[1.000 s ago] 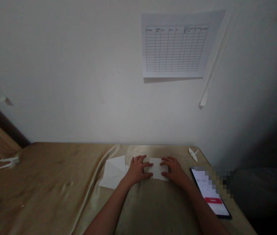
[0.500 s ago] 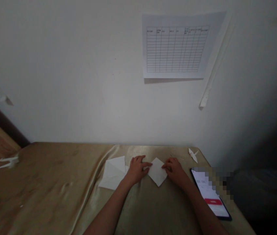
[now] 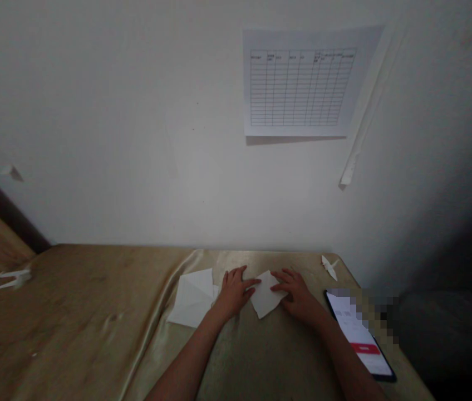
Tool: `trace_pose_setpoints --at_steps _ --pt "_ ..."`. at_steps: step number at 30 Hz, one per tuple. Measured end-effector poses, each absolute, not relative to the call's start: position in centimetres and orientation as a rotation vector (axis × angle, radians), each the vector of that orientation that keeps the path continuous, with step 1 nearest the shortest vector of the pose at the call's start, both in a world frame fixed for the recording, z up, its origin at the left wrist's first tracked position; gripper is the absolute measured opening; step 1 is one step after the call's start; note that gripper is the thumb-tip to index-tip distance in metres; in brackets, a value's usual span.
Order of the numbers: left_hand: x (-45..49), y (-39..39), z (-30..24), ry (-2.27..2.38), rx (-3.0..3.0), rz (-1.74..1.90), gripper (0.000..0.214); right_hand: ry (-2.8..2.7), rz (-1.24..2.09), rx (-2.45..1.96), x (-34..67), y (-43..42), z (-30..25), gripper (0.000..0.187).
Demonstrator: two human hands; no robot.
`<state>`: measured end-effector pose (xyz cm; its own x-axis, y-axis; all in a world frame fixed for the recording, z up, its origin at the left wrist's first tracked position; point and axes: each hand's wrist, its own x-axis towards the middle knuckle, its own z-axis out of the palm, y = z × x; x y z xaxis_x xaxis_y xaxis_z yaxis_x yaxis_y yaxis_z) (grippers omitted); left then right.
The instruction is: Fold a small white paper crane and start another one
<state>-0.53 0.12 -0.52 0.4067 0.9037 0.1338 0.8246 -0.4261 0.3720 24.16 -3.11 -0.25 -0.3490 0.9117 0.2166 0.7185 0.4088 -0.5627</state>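
A small folded white paper (image 3: 266, 298) lies on the cloth between my hands, one corner pointing away from me. My left hand (image 3: 232, 289) has its thumb and forefinger closed on the paper's left edge, while its other fingers stretch forward. From the other side, my right hand (image 3: 296, 292) reaches over the right part of the paper with its fingers spread, their tips touching it. Left of my left hand rests a larger creased white paper (image 3: 192, 301), partly behind my wrist.
A phone (image 3: 361, 340) with a lit screen lies at the table's right edge. Behind it sits a folded paper bird (image 3: 329, 268). More folded paper pieces lie far left (image 3: 13, 277). The table stands against a wall bearing a printed chart (image 3: 300, 86).
The folded paper has turned slightly, its near corner shifting left. My right hand's fingers have spread and moved left over the paper. My left hand has stayed nearly in place.
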Motion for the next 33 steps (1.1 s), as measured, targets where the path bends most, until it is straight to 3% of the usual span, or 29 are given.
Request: trace_pose_setpoints --at_steps 7,11,14,20,27,33 --pt "-0.8 0.3 -0.5 1.568 2.386 0.486 0.044 -2.123 0.572 -1.437 24.0 -2.9 0.2 0.021" --pt "-1.2 0.9 -0.9 1.541 2.367 0.537 0.041 -2.097 0.546 -1.469 23.8 -2.9 0.5 0.020" --pt "-1.4 1.3 -0.8 1.517 2.315 0.614 0.026 -2.110 0.513 -1.479 23.6 -2.8 0.5 0.021" --pt "-1.4 1.3 -0.3 1.534 2.217 0.717 0.037 -2.110 0.448 -1.504 23.1 -2.6 0.2 0.022" --pt "-0.8 0.7 -0.4 1.507 2.344 0.782 0.021 -2.022 0.477 -1.551 23.0 -2.0 -0.5 0.020" --pt "-0.4 0.6 -0.3 1.479 2.365 0.810 0.020 -1.984 0.595 -1.538 22.9 -2.2 -0.4 0.025"
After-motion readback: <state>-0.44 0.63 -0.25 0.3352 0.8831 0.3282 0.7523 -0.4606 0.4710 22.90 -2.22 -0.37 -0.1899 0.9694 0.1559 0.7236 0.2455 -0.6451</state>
